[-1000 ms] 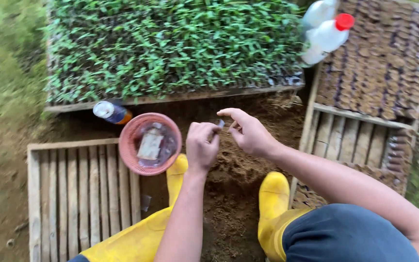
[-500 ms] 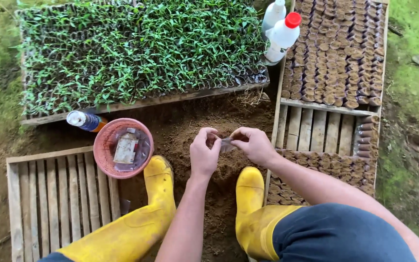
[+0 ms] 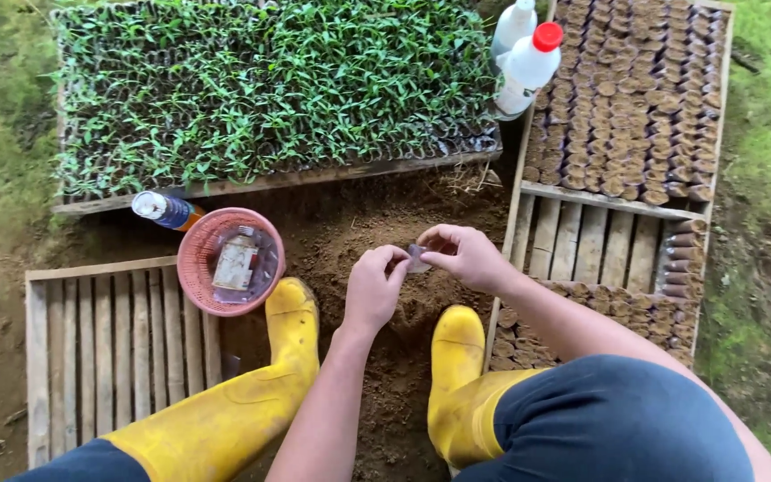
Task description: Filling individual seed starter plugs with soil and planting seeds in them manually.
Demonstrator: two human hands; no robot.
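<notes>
Landmark: the soil mound (image 3: 403, 295) in the middle, between two yellow boots (image 3: 287, 357).

Nearest, both bare forearms reach in over the boots and meet just above the mound. Left hand (image 3: 373, 287) is curled nearly closed, fingertips pinched on the left edge of a small clear plastic bag (image 3: 418, 259). Right hand (image 3: 466, 257) is likewise mostly closed, thumb and forefinger pinching the bag's right edge (other fingers loosely bent). The bag hangs between the two hands, over the mound; whether anything is inside is too small to make out.

Left of the mound: an empty slatted wooden tray (image 3: 109, 339), its lower edge cut off by the frame. On its upper right corner sits a pink basket (image 3: 196, 268) holding a flat packet (image 3: 236, 264), details unreadable. A bottle with a white cap (image 3: 164, 211) lies just beyond the basket.

Right of the mound: a long wooden tray (image 3: 528, 223), partly bare slats, partly rows of small soil-filled pots (image 3: 635, 98); its near end is hidden behind the right leg.

Open room: bare soil around the mound and between the trays, grass at both outer edges.

Beyond the mound: a seedling tray (image 3: 269, 89), dense green, top edge cropped. Two white bottles, one with a red cap (image 3: 528, 67), stand at its right corner, touching the long tray's rim.
</notes>
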